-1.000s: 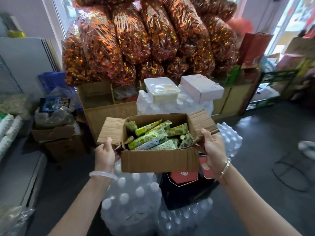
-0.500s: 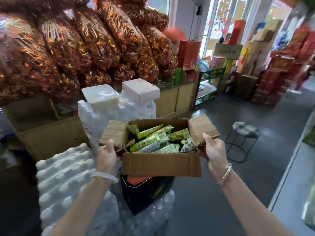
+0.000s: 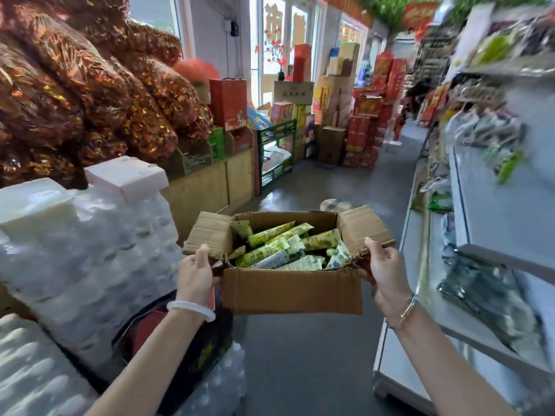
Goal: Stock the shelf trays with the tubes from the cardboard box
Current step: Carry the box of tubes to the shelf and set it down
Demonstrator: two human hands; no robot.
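Grey bare floor runs up frame centre between stacked goods and shelving; left hand and right hand grip the cardboard box of tubes.

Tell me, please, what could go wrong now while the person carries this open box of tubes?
1. The left hand and right hand grip the cardboard box only at its crumpled top corners; it may tear or tilt, spilling the loose tubes.
2. The box partly hides a stool on the floor ahead, so the person might trip.
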